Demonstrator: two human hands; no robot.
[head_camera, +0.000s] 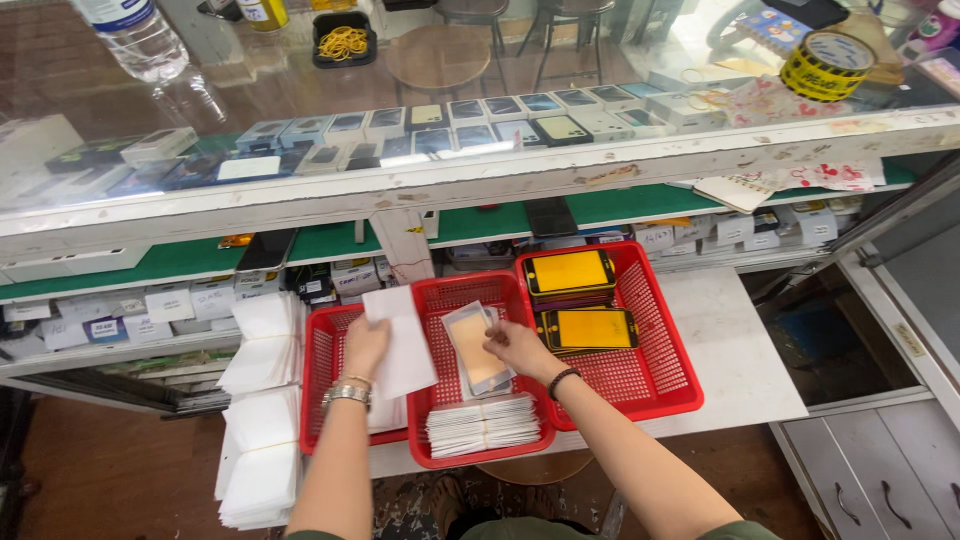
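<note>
My left hand (363, 345) holds a white paper sleeve (400, 340) upright over the left red basket (318, 400). Over the middle red basket (455, 296), my right hand (515, 347) grips a clear packet with a tan screen protector (474, 350) inside. A stack of white packets (482, 424) lies in the front of that middle basket. The right red basket (655, 375) holds phone-shaped items with yellow faces (570, 272) stacked in two piles.
Piles of white sleeves (262, 410) hang off the shelf's left end. A glass display counter (480, 165) with phones and boxes stands ahead, with a water bottle (135, 38) and a yellow tape roll (826, 64) on top. Drawers (880, 470) sit at lower right.
</note>
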